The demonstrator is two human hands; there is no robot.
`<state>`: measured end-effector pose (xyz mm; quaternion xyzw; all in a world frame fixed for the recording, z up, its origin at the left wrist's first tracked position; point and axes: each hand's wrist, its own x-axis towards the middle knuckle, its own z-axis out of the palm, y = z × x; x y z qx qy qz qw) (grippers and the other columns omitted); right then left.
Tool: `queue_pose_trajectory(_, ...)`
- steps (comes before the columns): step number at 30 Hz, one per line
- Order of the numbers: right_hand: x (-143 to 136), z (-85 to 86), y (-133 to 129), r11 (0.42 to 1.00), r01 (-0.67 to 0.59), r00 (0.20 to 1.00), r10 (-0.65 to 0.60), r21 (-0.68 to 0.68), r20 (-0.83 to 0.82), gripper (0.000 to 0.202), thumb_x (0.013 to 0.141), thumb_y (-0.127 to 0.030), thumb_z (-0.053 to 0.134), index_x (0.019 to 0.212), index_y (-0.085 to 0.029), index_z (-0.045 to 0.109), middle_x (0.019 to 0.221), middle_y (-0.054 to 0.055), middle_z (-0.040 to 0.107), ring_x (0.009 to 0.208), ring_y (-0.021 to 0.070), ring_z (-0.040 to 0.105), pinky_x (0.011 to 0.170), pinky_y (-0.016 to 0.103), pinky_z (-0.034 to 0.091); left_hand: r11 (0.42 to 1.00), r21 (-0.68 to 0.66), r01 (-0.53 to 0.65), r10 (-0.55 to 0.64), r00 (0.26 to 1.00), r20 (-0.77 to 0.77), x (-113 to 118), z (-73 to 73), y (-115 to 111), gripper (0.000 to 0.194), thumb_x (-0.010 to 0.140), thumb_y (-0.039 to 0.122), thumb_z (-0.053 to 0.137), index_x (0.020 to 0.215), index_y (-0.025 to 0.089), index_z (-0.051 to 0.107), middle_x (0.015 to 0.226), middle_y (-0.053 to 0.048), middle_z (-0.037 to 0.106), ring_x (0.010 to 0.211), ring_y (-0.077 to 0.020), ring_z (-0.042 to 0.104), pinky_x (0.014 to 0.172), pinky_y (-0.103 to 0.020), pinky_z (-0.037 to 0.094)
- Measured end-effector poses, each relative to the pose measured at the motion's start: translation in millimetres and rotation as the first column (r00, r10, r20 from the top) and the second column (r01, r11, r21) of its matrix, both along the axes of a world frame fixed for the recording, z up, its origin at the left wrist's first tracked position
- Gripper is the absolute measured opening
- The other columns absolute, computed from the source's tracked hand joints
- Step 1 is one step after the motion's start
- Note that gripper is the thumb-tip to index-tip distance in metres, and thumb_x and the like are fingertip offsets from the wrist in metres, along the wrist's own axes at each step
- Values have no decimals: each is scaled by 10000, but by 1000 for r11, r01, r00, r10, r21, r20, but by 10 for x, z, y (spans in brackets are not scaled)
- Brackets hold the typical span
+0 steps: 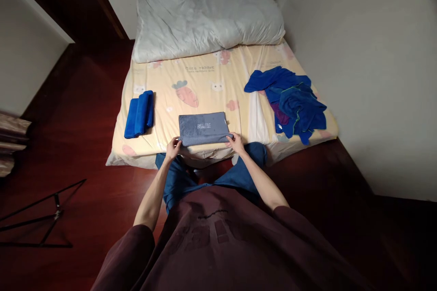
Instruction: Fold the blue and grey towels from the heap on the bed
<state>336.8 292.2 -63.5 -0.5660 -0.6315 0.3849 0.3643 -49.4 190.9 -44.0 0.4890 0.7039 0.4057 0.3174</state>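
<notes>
A grey towel with white lettering lies folded into a flat rectangle at the front edge of the bed, its near edge turned up into a roll. My left hand pinches the left end of that rolled edge. At the right end, my right hand grips the same edge between thumb and fingers. To the left lie rolled blue towels, side by side. A loose heap of blue towels, with a bit of purple cloth in it, sits on the right side of the bed.
The bed has a yellow sheet printed with carrots and rabbits. A white quilt is bunched at the headboard. Black tripod legs stand on the dark red floor at the left. A wall runs along the right.
</notes>
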Motion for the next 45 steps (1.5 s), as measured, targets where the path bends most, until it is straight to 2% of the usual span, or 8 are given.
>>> queue_pose_trajectory(8, -83, 90, 144, 999, 11, 991, -18, 51, 135, 405, 940, -509, 612, 1130, -171, 730, 891, 99, 749, 887, 270, 704, 858, 416, 606, 991, -83, -105, 108, 994, 29, 41, -32, 115, 346, 877, 354, 643, 1166, 164, 656, 923, -96, 758, 838, -226, 726, 791, -354, 593)
queue_pose_trajectory(11, -108, 161, 91, 988, 13, 960, -56, 156, 275, 422, 997, -451, 551, 1265, -158, 694, 1058, 141, 765, 1045, 296, 696, 983, 464, 568, 994, -5, -106, 104, 990, -100, 78, -20, 76, 402, 915, 313, 599, 1282, 148, 606, 1036, -136, 748, 906, -245, 727, 862, -409, 601)
queue_pose_trajectory(15, -143, 232, -192, 927, -141, 881, -42, 348, 470, 469, 1067, -364, 448, 1461, -157, 593, 1461, 173, 633, 1363, 314, 567, 1181, 522, 422, 980, 177, 93, 4, 876, -483, 250, 1, -171, 460, 973, 240, 517, 1417, 133, 572, 1435, -230, 606, 1323, -325, 600, 1134, -521, 476)
queue_pose_trajectory(19, -212, 190, -532, 842, -437, 767, 166, 316, 620, 475, 1085, -278, 386, 1520, -208, 564, 1616, 105, 504, 1515, 265, 443, 1262, 497, 345, 929, 93, 359, -208, 711, -672, 546, -57, -435, 524, 1000, 164, 435, 1512, 184, 543, 1639, -151, 454, 1560, -305, 364, 1258, -516, 349)
queue_pose_trajectory(25, -347, 116, -609, 832, -497, 682, 198, 247, 704, 552, 1057, -208, 396, 1606, -200, 457, 1712, 84, 339, 1606, 256, 291, 1317, 525, 267, 923, -20, 385, -273, 615, -740, 768, -139, -394, 671, 949, 117, 439, 1618, 161, 419, 1723, -128, 290, 1631, -316, 146, 1314, -574, 224)
queue_pose_trajectory(29, -357, 101, -481, 831, -513, 652, 214, 215, 727, 568, 1044, -180, 398, 1610, -169, 447, 1718, 93, 315, 1614, 262, 268, 1328, 532, 244, 923, -42, 382, -283, 602, -747, 728, -145, -256, 664, 964, 123, 422, 1626, 162, 408, 1730, -123, 262, 1636, -314, 93, 1319, -591, 192)
queue_pose_trajectory(36, -234, -4, -227, 842, -519, 616, 252, 144, 746, 609, 992, -79, 350, 1585, -124, 482, 1684, 91, 380, 1590, 241, 331, 1333, 499, 260, 919, -123, 374, -342, 605, -719, 568, -134, -79, 610, 1007, 148, 360, 1612, 128, 431, 1696, -129, 351, 1626, -317, 178, 1323, -579, 206)
queue_pose_trajectory(45, -303, -69, 4, 875, -461, 672, 238, 145, 701, 677, 903, 2, 394, 1542, -161, 547, 1607, 103, 497, 1538, 242, 431, 1310, 539, 290, 921, -76, 382, -335, 676, -657, 394, -153, 193, 627, 962, 71, 340, 1562, 136, 509, 1628, -185, 457, 1584, -313, 318, 1287, -593, 296)
